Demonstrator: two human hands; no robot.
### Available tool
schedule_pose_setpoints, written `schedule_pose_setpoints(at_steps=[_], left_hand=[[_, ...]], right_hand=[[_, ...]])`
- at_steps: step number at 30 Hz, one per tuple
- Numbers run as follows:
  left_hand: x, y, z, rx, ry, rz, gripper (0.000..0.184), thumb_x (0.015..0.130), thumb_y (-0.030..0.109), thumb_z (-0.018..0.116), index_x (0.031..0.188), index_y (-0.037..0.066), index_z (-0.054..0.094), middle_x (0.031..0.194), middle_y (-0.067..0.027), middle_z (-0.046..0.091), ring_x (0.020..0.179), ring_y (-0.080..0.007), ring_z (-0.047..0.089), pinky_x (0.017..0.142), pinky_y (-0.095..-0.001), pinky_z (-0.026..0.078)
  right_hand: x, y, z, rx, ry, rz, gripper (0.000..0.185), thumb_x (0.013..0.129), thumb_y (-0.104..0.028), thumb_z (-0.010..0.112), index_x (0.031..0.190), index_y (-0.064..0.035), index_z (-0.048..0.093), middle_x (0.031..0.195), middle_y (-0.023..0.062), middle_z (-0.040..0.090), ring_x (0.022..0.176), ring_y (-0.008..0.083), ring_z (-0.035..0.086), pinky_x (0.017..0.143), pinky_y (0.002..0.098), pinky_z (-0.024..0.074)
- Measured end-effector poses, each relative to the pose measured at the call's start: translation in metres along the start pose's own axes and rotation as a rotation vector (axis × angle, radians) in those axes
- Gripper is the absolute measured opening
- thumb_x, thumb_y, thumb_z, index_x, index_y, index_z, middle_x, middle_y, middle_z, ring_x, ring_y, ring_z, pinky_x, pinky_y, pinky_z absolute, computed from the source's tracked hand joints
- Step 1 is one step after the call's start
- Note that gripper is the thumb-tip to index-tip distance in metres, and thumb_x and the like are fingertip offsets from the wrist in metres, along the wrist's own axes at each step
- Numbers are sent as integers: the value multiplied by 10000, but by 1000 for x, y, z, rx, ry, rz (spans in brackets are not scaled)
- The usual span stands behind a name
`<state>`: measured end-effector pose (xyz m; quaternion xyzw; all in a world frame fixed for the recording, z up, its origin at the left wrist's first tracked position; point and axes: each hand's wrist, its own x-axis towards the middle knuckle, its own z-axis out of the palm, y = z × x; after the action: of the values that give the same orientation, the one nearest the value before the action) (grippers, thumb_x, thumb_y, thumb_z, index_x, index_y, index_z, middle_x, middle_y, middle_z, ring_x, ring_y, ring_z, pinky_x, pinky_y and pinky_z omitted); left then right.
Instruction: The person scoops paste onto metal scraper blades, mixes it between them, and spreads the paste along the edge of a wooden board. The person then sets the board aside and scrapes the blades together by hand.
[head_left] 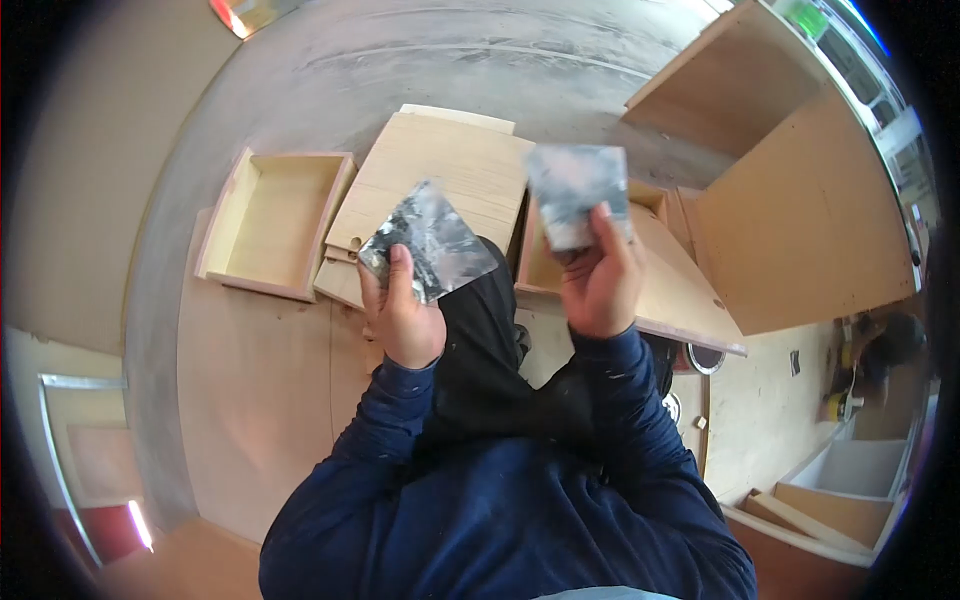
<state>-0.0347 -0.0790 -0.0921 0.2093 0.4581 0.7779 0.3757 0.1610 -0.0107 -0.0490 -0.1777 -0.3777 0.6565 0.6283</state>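
My left hand (405,325) pinches a square dark-grey plate (440,245) near its lower left corner, thumb on top. The plate is tilted, with whitish smears across its shiny face. Higher and to the right, my right hand (605,285) grips a second square plate (578,180), lighter grey and slightly blurred, by its lower edge. The two plates are apart. Beneath them lie pale wooden panels (455,150), stacked above my knees. The exact kind of plate cannot be made out.
An open wooden drawer box (280,225) sits to the left. On the right stand a tall wooden cabinet panel (800,220) and a slanted board (680,270). A round can (706,358) is below that board. Wooden offcuts (810,520) lie at the lower right.
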Motion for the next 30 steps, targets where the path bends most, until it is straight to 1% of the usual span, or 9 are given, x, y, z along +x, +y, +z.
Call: schedule_pose_setpoints(at_steps=[2,5,8,10,14,18,20,26,30], left_hand=[[-1,15,14,-306,-31,-121,326,1004,162,548,1292,11,535,1207,-93,625,1091,-206,618,922,-361,513],[0,12,13,-518,-151,-432,335,986,131,540,1295,3,548,1231,-101,635,1101,-231,626,975,-392,484],[-11,13,18,-254,-321,-419,323,984,124,541,1269,-25,563,1213,-115,649,1093,-235,633,980,-381,480],[-20,9,22,-238,-403,-417,315,984,125,539,1251,-39,575,1197,-128,658,1091,-237,636,979,-374,477],[-16,5,14,-102,-407,-350,338,988,142,532,1271,-40,562,1205,-133,653,1093,-246,633,975,-380,481],[-2,7,-4,-164,-325,-435,359,998,180,528,1291,-27,547,1227,-151,635,1104,-270,626,973,-411,486],[2,8,-11,-217,-440,-357,379,998,192,535,1308,-26,532,1235,-155,629,1112,-292,623,980,-433,482],[-9,10,-7,-310,-427,-305,404,988,182,551,1339,-15,510,1300,-146,590,1187,-298,574,1018,-460,447],[-14,11,-3,-403,-444,-204,429,981,173,564,1364,-6,493,1352,-139,559,1247,-302,534,1049,-482,420]], right_hand=[[-10,45,-37,-1420,146,-550,263,1012,-203,556,1209,-29,572,1083,86,681,917,199,694,713,365,597],[-34,25,14,-220,381,5,302,1042,-226,519,1244,-5,554,1044,44,656,891,129,642,774,289,541],[-59,26,14,-507,262,141,405,1052,-264,494,1321,38,515,1084,39,606,974,102,547,854,252,457],[-68,80,-7,-717,166,-136,394,1055,-259,483,1314,36,521,1056,32,613,945,87,535,839,244,456],[-62,13,16,-357,-53,207,392,1015,-225,542,1291,51,520,1055,73,619,970,131,544,895,290,453],[-60,-19,30,-802,131,-324,449,836,-162,693,1210,57,576,1024,157,611,912,303,609,908,359,473],[-58,-44,34,-523,-406,-434,289,855,-129,646,1097,31,643,1063,170,607,911,303,614,905,391,474],[-49,-83,91,359,-663,-673,269,869,-207,570,1056,-32,650,1022,127,634,946,324,589,822,419,469],[-48,-77,87,341,-641,-679,268,864,-204,573,1055,-34,652,1021,126,633,943,320,589,820,413,468]])
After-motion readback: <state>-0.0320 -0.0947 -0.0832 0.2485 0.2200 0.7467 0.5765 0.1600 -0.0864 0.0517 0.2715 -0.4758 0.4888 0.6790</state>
